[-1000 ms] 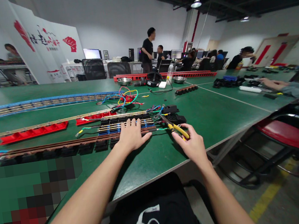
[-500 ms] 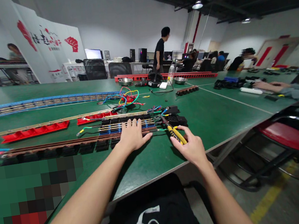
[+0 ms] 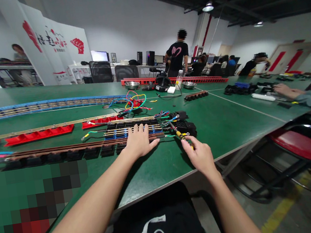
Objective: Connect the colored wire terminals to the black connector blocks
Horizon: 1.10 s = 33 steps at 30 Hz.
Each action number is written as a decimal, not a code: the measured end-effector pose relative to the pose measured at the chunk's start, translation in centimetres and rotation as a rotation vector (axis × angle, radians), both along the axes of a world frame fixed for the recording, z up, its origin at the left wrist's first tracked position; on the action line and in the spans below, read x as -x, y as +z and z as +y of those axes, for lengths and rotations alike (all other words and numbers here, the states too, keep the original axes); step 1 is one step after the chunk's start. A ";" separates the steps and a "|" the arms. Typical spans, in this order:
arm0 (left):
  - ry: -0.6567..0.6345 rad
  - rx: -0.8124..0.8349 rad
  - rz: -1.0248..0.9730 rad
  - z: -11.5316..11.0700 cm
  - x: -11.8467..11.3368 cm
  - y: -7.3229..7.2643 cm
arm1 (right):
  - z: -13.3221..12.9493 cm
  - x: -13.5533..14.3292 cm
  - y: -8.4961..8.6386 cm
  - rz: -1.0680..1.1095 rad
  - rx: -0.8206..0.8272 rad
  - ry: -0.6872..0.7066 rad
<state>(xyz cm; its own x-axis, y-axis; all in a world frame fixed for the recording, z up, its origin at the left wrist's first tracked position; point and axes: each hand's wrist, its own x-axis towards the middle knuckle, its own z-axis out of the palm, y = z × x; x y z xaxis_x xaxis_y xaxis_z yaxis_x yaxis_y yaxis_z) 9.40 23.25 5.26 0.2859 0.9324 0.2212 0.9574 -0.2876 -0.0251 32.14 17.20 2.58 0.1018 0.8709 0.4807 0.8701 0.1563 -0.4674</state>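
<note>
On the green bench, a red ribbed strip lies beyond long brown rails. The left hand rests flat across the rails, fingers slightly apart, gripping nothing. Yellow-and-black pliers point toward wire ends, beside black blocks, their handles clamped in the right hand.

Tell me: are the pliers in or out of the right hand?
In: the right hand grips the pliers by the yellow-and-black handles, nose toward the wires.
</note>
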 end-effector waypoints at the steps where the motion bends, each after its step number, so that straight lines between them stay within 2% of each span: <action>1: 0.000 0.003 0.000 0.0 0.0 0.0 | 0.0 0.1 0.1 0.019 0.007 0.005; 11: -0.003 -0.001 0.001 0.0 -0.1 0.0 | -0.6 2.1 0.6 0.110 0.056 0.047; 16: 0.002 0.005 0.005 0.0 -0.1 0.0 | -0.3 1.5 0.8 0.345 0.163 0.141; 22: 0.003 -0.008 0.012 0.1 -0.1 -0.1 | -0.1 1.6 0.9 0.712 0.375 0.250; 33: 0.001 -0.014 0.011 0.0 -0.1 -0.1 | 0.2 1.4 1.4 1.013 0.519 0.402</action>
<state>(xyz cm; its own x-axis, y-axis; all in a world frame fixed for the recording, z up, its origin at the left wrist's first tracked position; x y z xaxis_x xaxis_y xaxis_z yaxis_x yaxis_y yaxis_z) 9.49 23.28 5.14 0.2879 0.9294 0.2310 0.9572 -0.2866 -0.0399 30.75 17.39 3.99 -0.0925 0.9927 -0.0768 0.0049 -0.0767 -0.9970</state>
